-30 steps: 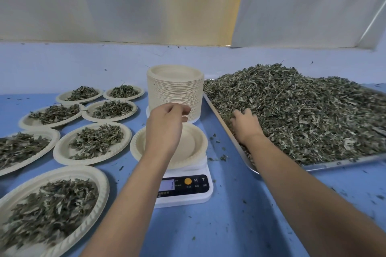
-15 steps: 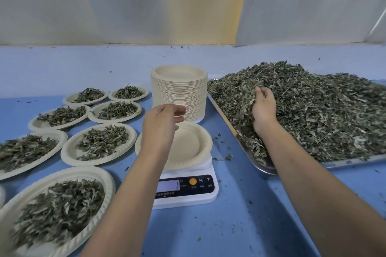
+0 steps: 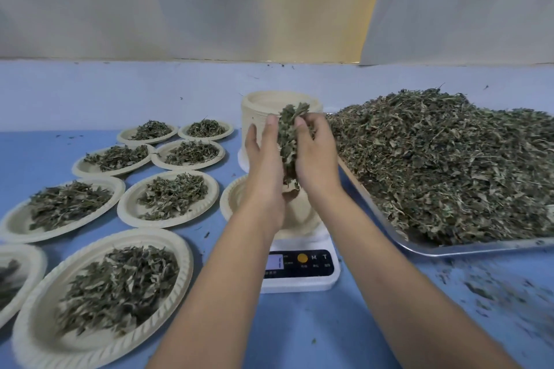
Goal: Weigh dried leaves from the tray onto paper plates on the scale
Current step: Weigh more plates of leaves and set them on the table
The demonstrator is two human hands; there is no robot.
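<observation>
A clump of dried leaves (image 3: 288, 136) is held between my two hands above the empty paper plate (image 3: 231, 204) that sits on the white scale (image 3: 299, 268). My right hand (image 3: 316, 162) cups the clump from the right with curled fingers. From the left, my left hand (image 3: 263, 171) presses against the clump with straight fingers. The hands hide most of the plate. The metal tray (image 3: 449, 249) at the right carries a big heap of dried leaves (image 3: 443, 165).
A tall stack of paper plates (image 3: 254, 105) stands behind the hands. Several filled plates (image 3: 168, 195) cover the blue table to the left. Leaf crumbs lie on the table at the front right (image 3: 485, 293). A pale wall rises behind.
My right hand lifted a handful of leaves out of the tray and carried it left over the scale. My left hand rose to meet it and now presses against the clump.
</observation>
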